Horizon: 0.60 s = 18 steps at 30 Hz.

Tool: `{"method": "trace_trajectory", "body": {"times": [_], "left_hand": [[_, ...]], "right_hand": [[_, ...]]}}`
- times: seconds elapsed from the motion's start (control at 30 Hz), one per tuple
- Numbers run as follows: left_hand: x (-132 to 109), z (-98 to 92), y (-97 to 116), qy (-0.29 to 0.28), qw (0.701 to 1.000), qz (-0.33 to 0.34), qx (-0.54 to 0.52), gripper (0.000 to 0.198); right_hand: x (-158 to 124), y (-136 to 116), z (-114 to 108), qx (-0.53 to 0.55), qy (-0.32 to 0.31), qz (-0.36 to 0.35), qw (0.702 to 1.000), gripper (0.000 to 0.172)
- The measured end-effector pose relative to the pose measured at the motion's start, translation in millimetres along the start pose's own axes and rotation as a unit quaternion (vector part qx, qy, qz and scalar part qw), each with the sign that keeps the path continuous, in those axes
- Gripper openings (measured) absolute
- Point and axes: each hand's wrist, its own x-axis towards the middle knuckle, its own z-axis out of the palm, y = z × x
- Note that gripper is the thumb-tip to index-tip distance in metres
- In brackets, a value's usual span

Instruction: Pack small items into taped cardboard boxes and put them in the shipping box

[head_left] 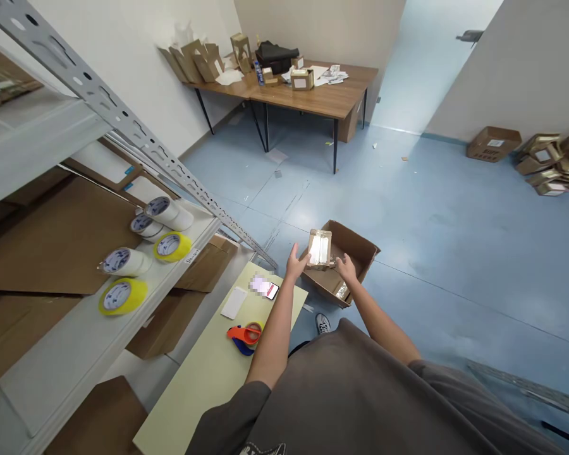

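Both hands are out front, and between them sits a small brown cardboard package point(320, 249) with a shiny taped face turned up toward the camera. The left hand point(296, 262) has it by the left edge: fingers reach round the side while the thumb sticks out free. The right hand point(347, 266) is curled at the lower right corner, fingers bent in close against the card. The package is lifted, its long axis running away from the person, and it lies level with both hands, with neither clearly nearer. Directly beyond and below it, an open brown cardboard box point(360, 246) rests on the blue floor point(455, 221). Off to the left, the pale yellow-green worktop point(203, 385) carries an orange and blue tape dispenser point(244, 335), well apart from either hand.
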Motion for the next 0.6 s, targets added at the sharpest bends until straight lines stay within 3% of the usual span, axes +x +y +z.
{"method": "trace_trajectory", "body": {"times": [0.13, 0.23, 0.43, 0.6], "left_hand": [[-9, -17.0, -9, 0.038, 0.999, -0.016, 0.0, 0.09], [-21, -28.5, -16, 0.067, 0.997, -0.04, -0.006, 0.09], [-46, -61.3, -19, 0.104, 0.993, -0.035, -0.038, 0.081], [-87, -107.0, -27, 0.154, 0.987, -0.016, -0.047, 0.074]], "right_hand": [[4, -9, -8, 0.001, 0.013, -0.01, 1.0, 0.07], [-3, -26, 2, 0.021, -0.016, -0.054, 0.998, 0.067], [-27, -68, 45, 0.049, -0.094, -0.165, 0.981, 0.056], [-69, -92, 90, 0.02, -0.168, -0.225, 0.96, 0.052]]}}
